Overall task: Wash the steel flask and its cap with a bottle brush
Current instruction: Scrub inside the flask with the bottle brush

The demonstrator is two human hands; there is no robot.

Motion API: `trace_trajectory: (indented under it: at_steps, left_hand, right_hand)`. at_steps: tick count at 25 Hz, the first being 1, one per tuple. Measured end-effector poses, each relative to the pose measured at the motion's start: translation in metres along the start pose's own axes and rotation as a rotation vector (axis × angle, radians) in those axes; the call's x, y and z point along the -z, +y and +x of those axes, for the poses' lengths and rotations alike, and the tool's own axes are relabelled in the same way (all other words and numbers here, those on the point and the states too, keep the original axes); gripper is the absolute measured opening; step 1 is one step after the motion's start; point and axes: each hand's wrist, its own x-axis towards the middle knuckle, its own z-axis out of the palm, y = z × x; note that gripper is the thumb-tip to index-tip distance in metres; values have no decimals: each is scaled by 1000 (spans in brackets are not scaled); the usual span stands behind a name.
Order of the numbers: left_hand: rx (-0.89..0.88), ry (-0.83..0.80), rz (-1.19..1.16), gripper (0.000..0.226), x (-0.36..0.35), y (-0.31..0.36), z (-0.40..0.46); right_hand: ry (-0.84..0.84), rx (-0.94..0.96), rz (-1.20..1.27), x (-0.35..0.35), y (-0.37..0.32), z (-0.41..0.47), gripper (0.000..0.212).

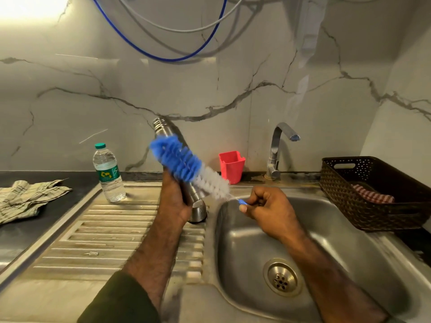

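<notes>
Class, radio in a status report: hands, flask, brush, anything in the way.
Left hand grips steel flask, tilted over the sink edge. Right hand pinches bottle brush handle, bristles against flask's outside. Tap dry, nothing in the way.

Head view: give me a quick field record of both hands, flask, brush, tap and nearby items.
left hand: grips the steel flask by its lower body, tilted, neck up and away
right hand: pinches the blue handle end of the blue-and-white bristle bottle brush
brush position: laid along the flask's outside, not inside
chrome tap: no water visible
steel sink: basin holds no dishes
flask cap: not identifiable
nearby: clear plastic water bottle, red plastic cup, dark woven basket
</notes>
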Motion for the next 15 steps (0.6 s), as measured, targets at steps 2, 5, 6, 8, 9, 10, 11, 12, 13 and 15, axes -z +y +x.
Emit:
trace_trajectory:
  at_steps: [2,5,6,8,9,10,11,12,13,15]
  left_hand:
    - [60,-23,96,97,-13,-8,-7]
    - [12,-110,122,116,-19,-18,-9]
    - [-23,-124,97,113,-16,-18,-8]
    - [-75,-77,-25,96,-6,-8,-4]
    - [-99,-47,-83,88,-1,-2,-2]
    - [-108,-26,-133,81,5,4,0]
    - [-96,-17,-176,73,10,8,1]
    - [-69,-18,-198,62,13,10,2]
    - [-39,-19,-190,52,12,9,3]
    - [9,-31,-94,52,0,1,-2]
  right_hand:
    - [151,83,92,-17,-10,2,34]
    - [199,101,138,-18,-14,3,30]
    - [170,84,124,-13,-11,2,30]
    - [53,9,21,2,-1,0,30]
    - [-21,-39,-42,10,4,-2,30]
    - [-90,-83,-85,17,8,-3,29]
    - [-136,-111,-108,20,10,-4,28]
    - [-149,-116,-117,20,8,-5,28]
    - [-126,-101,-113,16,5,-5,28]
    - [5,-46,-42,-1,-4,-4,31]
